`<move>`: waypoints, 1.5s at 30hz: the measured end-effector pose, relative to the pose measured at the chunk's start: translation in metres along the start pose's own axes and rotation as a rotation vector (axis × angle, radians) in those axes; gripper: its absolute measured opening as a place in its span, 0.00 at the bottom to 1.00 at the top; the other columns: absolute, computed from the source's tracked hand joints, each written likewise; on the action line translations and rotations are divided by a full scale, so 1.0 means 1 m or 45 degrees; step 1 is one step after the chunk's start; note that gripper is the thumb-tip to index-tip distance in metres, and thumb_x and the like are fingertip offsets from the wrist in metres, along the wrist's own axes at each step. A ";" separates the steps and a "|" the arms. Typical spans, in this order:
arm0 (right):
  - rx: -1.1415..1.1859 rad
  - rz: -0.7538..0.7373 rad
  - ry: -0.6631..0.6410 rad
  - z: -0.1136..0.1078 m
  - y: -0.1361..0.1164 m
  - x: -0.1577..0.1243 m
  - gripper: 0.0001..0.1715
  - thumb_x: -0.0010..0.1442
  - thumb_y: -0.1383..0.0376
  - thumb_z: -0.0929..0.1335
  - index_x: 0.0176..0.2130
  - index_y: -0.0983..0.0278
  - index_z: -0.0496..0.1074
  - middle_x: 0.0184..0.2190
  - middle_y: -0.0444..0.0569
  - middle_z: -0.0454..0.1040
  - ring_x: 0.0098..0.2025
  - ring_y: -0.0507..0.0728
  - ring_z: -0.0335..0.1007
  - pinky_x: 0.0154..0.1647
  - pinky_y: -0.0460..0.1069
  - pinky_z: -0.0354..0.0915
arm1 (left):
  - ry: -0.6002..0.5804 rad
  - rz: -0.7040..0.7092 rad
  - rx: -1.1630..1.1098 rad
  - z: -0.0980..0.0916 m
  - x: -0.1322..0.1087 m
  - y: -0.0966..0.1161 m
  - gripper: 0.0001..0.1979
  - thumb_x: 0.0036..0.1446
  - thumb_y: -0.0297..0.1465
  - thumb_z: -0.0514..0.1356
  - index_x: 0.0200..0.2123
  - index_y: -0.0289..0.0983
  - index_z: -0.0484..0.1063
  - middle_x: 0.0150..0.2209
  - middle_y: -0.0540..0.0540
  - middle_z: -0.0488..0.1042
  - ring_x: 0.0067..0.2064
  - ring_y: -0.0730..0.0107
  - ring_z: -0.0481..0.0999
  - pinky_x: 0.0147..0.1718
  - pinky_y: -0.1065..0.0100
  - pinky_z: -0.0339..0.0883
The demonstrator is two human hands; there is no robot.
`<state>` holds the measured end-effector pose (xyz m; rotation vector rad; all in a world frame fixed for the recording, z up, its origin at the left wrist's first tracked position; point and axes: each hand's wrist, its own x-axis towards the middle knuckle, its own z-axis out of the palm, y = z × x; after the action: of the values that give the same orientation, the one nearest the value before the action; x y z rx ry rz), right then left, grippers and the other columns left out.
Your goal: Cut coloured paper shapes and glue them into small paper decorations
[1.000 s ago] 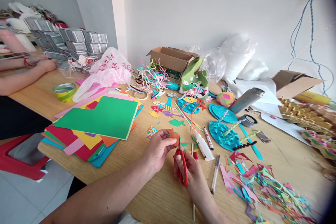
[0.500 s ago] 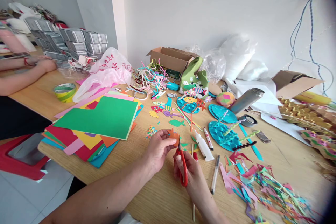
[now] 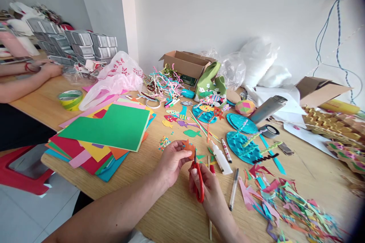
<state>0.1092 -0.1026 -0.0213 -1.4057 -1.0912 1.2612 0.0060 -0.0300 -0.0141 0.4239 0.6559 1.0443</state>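
Between the thumb and fingers of my left hand [image 3: 174, 159] is a small orange paper cutout [image 3: 188, 148], its far outline partly jagged. My right hand [image 3: 209, 186] grips red-handled scissors [image 3: 199, 184], their dark blades upright against the right edge of the orange paper. Just beyond my hands lie a green paper fish [image 3: 192, 133], a yellow fish [image 3: 167, 123] and other decorated paper fish. A white glue bottle [image 3: 221, 159], a marker [image 3: 226, 150] and a pen [image 3: 234, 190] lie to the right of the scissors. Tiny paper bits [image 3: 164, 143] are scattered left of the cutout.
Coloured paper sheets [image 3: 125, 127] are stacked at left, near yellow tape [image 3: 70, 100]. Paper scraps [image 3: 293, 205] cover the right front. Blue paper discs [image 3: 242, 146], a metal flask [image 3: 269, 108] and a cardboard box [image 3: 185, 62] stand farther back. Another person's hands [image 3: 49, 69] rest at far left.
My hands, the orange paper and the scissors hold almost the same position. The other person's hands at far left have shifted slightly.
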 end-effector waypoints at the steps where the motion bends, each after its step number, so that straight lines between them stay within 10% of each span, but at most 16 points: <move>1: 0.005 0.001 0.000 0.000 0.000 0.000 0.32 0.51 0.35 0.65 0.27 0.59 0.57 0.18 0.38 0.56 0.20 0.50 0.52 0.18 0.45 0.53 | 0.001 -0.003 -0.002 0.000 0.000 0.000 0.18 0.34 0.21 0.70 0.32 0.33 0.72 0.31 0.49 0.75 0.32 0.72 0.74 0.34 0.69 0.68; 45: 0.040 -0.020 0.011 -0.002 0.000 -0.001 0.29 0.54 0.38 0.66 0.28 0.60 0.60 0.20 0.39 0.59 0.22 0.51 0.55 0.21 0.46 0.55 | -0.005 0.009 0.028 0.002 0.000 0.003 0.18 0.35 0.23 0.70 0.34 0.34 0.72 0.30 0.48 0.75 0.30 0.72 0.74 0.36 0.67 0.69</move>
<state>0.1109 -0.1042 -0.0210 -1.3759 -1.0701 1.2547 0.0047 -0.0287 -0.0107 0.4480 0.6632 1.0435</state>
